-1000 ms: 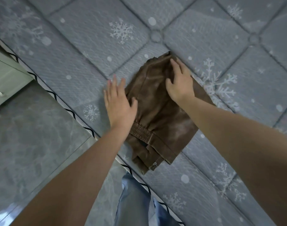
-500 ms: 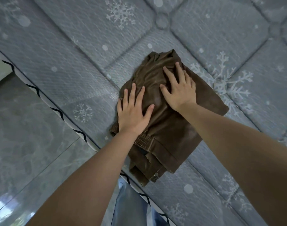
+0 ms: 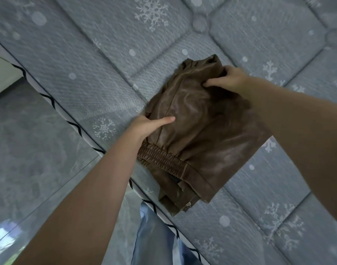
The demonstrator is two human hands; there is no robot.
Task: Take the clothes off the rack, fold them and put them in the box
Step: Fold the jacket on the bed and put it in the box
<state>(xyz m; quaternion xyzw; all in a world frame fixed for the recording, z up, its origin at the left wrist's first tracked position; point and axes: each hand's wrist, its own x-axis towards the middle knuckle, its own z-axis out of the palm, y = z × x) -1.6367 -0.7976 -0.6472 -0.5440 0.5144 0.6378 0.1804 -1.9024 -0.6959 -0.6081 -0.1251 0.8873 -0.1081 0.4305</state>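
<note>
A folded brown leather-look jacket (image 3: 200, 131) with an elastic hem and a zipper lies on the grey quilted mattress (image 3: 110, 60), near its edge. My left hand (image 3: 146, 123) grips the jacket's left side, thumb on top and fingers tucked under the fold. My right hand (image 3: 229, 79) grips the far right part of the bundle, thumb on top and fingers curled round the edge. The rack and the box are out of view.
The mattress edge with black zigzag piping (image 3: 75, 127) runs diagonally from upper left to lower right. Beyond it is grey marbled tile floor (image 3: 30, 159). My blue jeans leg (image 3: 156, 236) stands against the mattress edge. A pale cabinet corner (image 3: 3, 73) shows at the left.
Both hands went from pressing flat on top of the jacket to its two sides, fingers now curled round the edges. The view has moved closer to the jacket.
</note>
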